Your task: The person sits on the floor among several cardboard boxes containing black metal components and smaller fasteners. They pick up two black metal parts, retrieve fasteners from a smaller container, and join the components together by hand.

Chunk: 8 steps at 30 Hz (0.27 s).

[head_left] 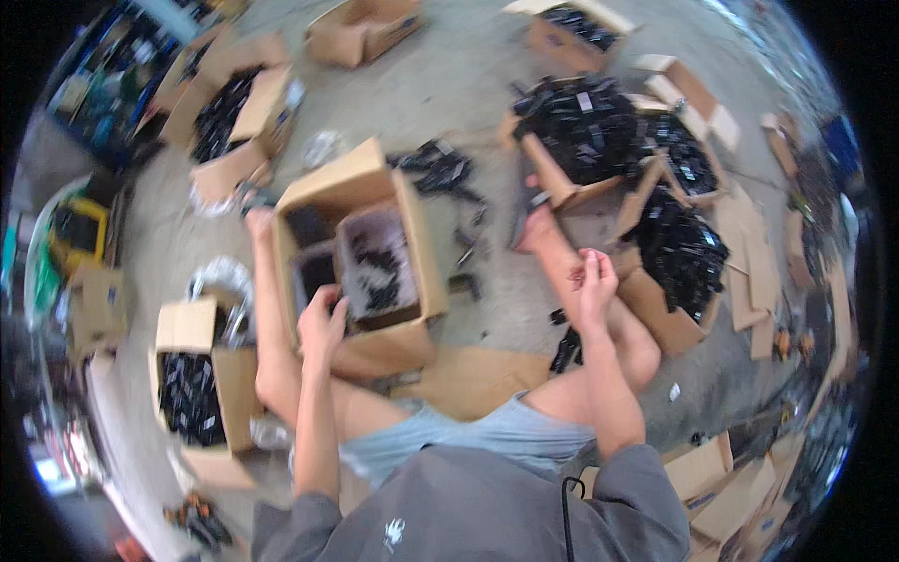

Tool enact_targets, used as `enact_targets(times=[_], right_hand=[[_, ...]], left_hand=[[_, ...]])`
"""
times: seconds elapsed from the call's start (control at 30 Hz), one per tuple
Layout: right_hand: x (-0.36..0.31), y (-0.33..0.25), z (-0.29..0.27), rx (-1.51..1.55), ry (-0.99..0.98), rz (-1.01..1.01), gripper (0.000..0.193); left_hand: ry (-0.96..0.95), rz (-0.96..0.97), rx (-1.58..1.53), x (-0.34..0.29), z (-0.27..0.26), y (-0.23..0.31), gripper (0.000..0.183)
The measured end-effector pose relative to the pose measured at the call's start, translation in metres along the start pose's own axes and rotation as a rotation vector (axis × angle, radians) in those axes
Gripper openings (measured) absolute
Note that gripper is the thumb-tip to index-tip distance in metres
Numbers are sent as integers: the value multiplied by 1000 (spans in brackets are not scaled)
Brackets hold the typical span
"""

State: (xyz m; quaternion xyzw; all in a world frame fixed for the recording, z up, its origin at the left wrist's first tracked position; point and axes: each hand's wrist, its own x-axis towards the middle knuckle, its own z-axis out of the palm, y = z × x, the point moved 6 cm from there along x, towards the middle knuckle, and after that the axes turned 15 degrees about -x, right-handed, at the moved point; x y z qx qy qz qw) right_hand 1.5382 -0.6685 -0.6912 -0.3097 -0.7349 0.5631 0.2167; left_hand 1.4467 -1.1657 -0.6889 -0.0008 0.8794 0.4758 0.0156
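A cardboard box [423,234] stands open between my legs, with inner compartments. Small black pieces [376,276] lie in the pale compartment on its right side. My left hand [321,323] reaches over the near left rim of this box; its fingers are bent and blurred, their tips partly hidden. Above my right shin, my right hand [596,288] is raised with its fingers curled together in a pinch. Something small and reddish-brown shows by those fingertips, too blurred to name. A flat cardboard flap [482,382] lies in front of my shorts.
Boxes heaped with black parts stand at the right [676,248], far right [581,131], far left [225,112] and near left [190,398]. Loose black pieces [440,169] lie on the concrete floor beyond the middle box. Flattened cardboard [749,248] lies at the right edge.
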Motion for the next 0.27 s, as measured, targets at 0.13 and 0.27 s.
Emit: enact_targets(times=[0.13, 0.27], right_hand=[[-34, 53, 41, -230, -352, 191, 21], [-64, 100, 83, -476, -681, 231, 22]], left_hand=[[-211, -77, 177, 22, 3, -47, 51], [-291, -245, -401, 45, -2, -119, 53]])
